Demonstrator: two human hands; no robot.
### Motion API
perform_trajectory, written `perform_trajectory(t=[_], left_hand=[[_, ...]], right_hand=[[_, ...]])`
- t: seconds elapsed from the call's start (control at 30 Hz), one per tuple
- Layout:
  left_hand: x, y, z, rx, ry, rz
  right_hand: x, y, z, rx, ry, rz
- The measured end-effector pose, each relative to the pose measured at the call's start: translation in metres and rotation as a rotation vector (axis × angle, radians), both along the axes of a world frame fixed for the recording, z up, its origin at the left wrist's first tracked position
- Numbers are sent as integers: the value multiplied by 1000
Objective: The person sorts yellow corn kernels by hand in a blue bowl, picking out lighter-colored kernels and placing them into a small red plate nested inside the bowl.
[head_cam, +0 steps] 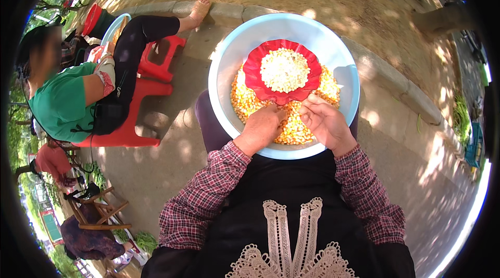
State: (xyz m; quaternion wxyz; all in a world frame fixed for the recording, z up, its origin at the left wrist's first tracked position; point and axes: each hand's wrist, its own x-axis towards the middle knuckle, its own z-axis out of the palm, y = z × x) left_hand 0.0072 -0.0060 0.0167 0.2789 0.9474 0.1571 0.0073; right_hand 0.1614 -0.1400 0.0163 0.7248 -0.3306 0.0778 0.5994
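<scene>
A large light-blue basin [221, 63] rests on the lap and holds yellow-orange corn kernels [295, 131]. On the kernels, towards the basin's far side, sits a red dish with a wavy rim [256, 57], filled with paler kernels [284, 70]. My left hand [263, 126] is down at the loose kernels, just below the dish, its fingers bent and their tips hidden. My right hand [322, 119] is raised over the kernels by the dish's lower right edge, thumb and fingers curled close together; whether a kernel is between them cannot be told.
At left a person in a green top sits on a red plastic stool [146, 112], near another red stool [166, 57] and a second blue basin [117, 28]. Farther back are other people and a wooden folding stool [103, 209]. A stone kerb [394, 78] runs beyond the basin.
</scene>
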Motion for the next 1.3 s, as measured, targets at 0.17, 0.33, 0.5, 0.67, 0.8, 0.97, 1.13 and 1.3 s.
perform_trajectory(t=[0.17, 0.33, 0.5, 0.67, 0.8, 0.97, 1.13, 1.3], left_hand=[[-12, 21, -13, 28, 173, -160], [-29, 50, 9, 13, 76, -3], [-31, 52, 23, -83, 33, 60], [-13, 30, 21, -299, 11, 55], [1, -2, 1, -321, -144, 51], [8, -16, 0, -119, -31, -117], [-16, 25, 6, -23, 147, -87], [-31, 51, 13, -78, -43, 4]], right_hand=[[6, -3, 7, -13, 18, 20], [9, -4, 3, -9, -32, 33], [7, -3, 0, -25, -40, 50], [6, -5, 0, 18, -58, 105], [4, -1, 6, -14, -80, 103], [4, 0, 8, -30, -118, 95], [6, -6, 4, 8, -104, 67], [5, -5, 2, -27, -89, 50]])
